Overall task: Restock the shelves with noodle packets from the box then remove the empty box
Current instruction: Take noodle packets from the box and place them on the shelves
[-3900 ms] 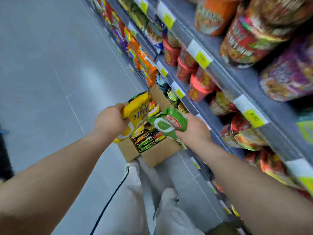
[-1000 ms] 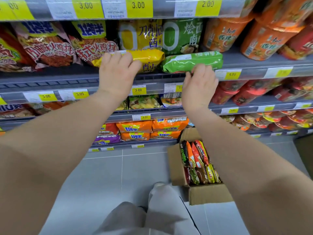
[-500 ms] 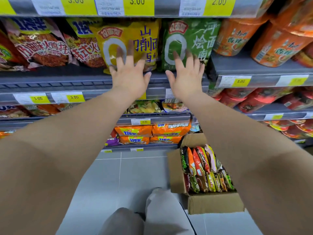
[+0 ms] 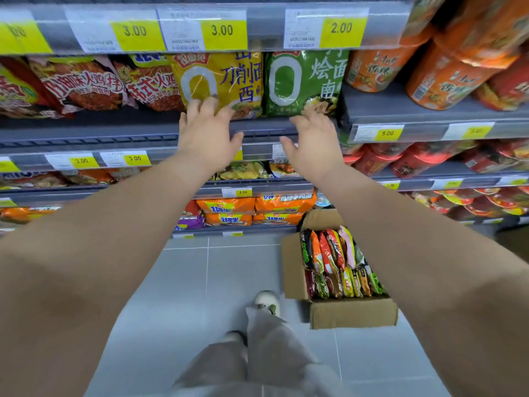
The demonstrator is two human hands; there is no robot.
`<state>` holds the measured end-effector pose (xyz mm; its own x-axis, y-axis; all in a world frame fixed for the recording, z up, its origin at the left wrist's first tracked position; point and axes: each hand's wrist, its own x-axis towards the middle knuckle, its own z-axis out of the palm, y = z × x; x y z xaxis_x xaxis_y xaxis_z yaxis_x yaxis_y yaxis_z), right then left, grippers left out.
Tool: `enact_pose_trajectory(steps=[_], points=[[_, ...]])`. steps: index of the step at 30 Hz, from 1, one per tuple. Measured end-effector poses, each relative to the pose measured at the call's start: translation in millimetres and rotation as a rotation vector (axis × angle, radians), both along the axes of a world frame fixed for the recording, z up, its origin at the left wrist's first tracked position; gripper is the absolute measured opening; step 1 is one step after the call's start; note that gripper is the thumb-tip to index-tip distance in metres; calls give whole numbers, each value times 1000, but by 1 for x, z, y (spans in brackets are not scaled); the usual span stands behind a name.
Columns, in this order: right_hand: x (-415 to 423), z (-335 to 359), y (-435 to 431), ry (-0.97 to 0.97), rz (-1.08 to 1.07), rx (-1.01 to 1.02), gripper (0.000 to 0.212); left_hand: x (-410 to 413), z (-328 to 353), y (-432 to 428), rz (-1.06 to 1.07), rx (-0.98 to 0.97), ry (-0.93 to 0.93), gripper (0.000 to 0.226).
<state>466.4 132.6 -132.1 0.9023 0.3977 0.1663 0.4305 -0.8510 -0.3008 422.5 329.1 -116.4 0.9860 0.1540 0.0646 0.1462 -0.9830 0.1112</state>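
Both hands spread wide at the shelf (image 4: pixel 86 130), holding nothing!
The left hand (image 4: pixel 207 136) is at the foot of the yellow packet (image 4: pixel 226 78), the right hand (image 4: pixel 313 144) under the green packet (image 4: pixel 303 81); tags (image 4: pixel 223 31) above read 3.00, 3.00, 2.00. The box (image 4: pixel 352 312), with packets in it, sits on the grey tiled floor (image 4: pixel 183 282).

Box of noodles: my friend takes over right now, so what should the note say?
Left grip: open, holds nothing, fingertips at the foot of the yellow packet.
Right grip: open, holds nothing, just below the green packet.
Done: both stand upright, side by side, on the shelf.
The box sits on the floor to the right, with many packets in it.
Left: shelve those, then take the empty box away.
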Motion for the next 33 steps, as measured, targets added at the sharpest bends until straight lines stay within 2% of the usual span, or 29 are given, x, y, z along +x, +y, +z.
enact_pose_trajectory(steps=[6, 9, 17, 25, 33], points=[[-90, 45, -22, 12, 9, 135, 43, -86, 33, -21, -128, -226, -49, 42], [-145, 61, -40, 16, -22, 133, 40, -133, 46, -38, -163, -324, 9, 40], [-281, 82, -123, 107, -224, 170, 39, -223, 57, -109, -344, -410, 53, 39], [-351, 76, -280, 90, -430, 186, 36, -252, 61, -266, -550, -431, 120, 35], [-367, 79, -467, 132, -452, 78, 37, -249, 50, -458, -622, -462, 128, 33]])
